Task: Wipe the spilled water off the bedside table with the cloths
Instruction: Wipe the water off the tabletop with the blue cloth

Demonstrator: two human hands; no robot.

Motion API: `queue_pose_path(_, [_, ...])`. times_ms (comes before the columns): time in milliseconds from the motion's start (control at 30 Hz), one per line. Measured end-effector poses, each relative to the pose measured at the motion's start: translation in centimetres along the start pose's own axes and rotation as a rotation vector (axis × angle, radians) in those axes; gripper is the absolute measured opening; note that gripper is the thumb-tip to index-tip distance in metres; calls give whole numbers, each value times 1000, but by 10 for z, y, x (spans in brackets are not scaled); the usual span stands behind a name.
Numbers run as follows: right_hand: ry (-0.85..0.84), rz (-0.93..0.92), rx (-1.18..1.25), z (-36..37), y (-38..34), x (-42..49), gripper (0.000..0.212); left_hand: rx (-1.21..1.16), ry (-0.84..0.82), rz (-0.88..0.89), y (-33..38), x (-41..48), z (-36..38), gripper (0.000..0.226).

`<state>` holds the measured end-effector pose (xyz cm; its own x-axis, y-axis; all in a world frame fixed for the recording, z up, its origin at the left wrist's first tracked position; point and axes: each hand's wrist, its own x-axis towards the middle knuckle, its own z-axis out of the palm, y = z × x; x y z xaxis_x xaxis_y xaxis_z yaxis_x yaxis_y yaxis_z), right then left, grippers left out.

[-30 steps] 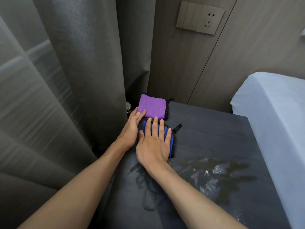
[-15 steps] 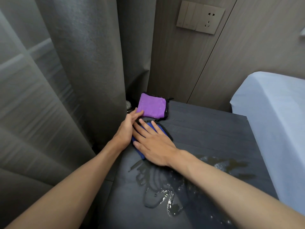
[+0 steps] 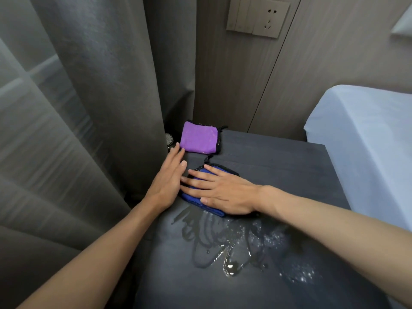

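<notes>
A folded blue cloth (image 3: 196, 200) lies on the dark bedside table (image 3: 278, 166), mostly hidden under my right hand (image 3: 223, 191), which presses flat on it with fingers spread toward the left. My left hand (image 3: 169, 177) rests flat on the table at the cloth's left edge, its fingertips near a folded purple cloth (image 3: 199, 137) at the table's back left corner. Spilled water (image 3: 234, 246) spreads in streaks and droplets just in front of the blue cloth.
A grey curtain (image 3: 100, 97) hangs close along the table's left side. A white bed (image 3: 367, 141) borders the table on the right. A wood-panel wall with a switch and socket plate (image 3: 258, 17) stands behind. A small round object (image 3: 169, 139) sits beside the purple cloth.
My right hand turned from pointing away to pointing left on the blue cloth and dragged it toward the water. Streaks now run through the puddle. My left hand stayed beside the cloth.
</notes>
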<state>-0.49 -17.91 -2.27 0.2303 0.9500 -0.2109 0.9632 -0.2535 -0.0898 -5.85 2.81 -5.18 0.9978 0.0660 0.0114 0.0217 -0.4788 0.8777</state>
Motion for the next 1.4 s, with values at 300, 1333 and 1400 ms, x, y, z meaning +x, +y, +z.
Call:
queue_pose_path(300, [5, 25, -2, 6, 10, -28, 53, 369, -128, 130, 3, 6, 2, 77])
queue_pose_path(1333, [9, 555, -16, 47, 54, -214, 53, 275, -125, 118, 3, 3, 2, 61])
queue_pose_path(1400, [20, 610, 29, 47, 53, -222, 52, 272, -127, 121, 3, 4, 1, 61])
